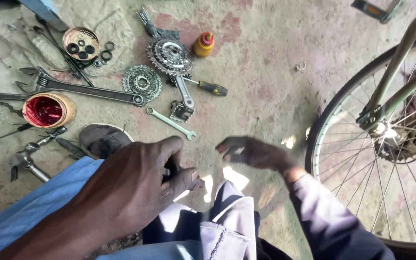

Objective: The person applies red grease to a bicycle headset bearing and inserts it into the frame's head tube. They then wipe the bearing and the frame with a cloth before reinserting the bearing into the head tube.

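Your left hand [136,185] is clenched around a small dark metal part [168,171], mostly hidden in the fist, low in the middle of the view above your lap; your right hand [253,153] hangs released beside it, fingers loosely curled, holding nothing. You are working on a rough concrete floor [266,82], dusty grey with worn reddish patches and spots of sunlight. Along the right edge stands a bicycle wheel [362,159] with its spokes and frame tubes. Toward the far left edge lies a long adjustable wrench [80,88], and near it a round tin of red grease [48,110]. In the middle far part sits a crankset with chainrings [170,56], a sprocket cluster [142,81] just beside it. Nearer you lie a slim spanner [170,123], a screwdriver [210,87] and a small yellow oil bottle [204,44].
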